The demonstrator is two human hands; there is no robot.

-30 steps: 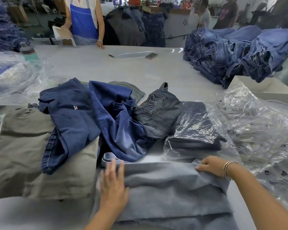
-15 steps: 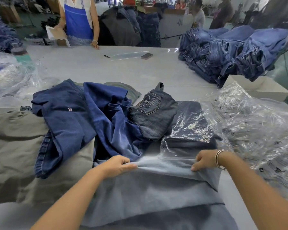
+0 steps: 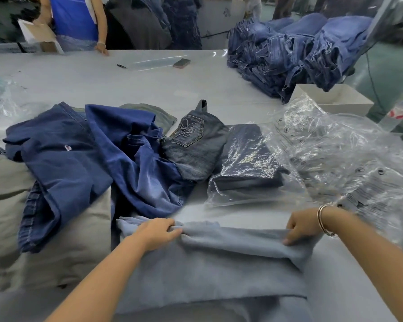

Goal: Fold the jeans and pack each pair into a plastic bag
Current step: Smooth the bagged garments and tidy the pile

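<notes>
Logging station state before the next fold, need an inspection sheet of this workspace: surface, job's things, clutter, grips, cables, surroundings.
Surface: grey table, cloth piled on its near half.
Job's things: light blue jeans flat at the near edge; bagged dark jeans behind them; loose plastic bags to the right; unfolded dark blue jeans to the left.
Clutter: phone, pen, white box, big denim stack far right.
Grips: left hand and right hand each grip the far fold of the light blue jeans.
Cables: nothing seen on the table.
Surroundings: person in blue apron at the far edge.
</notes>
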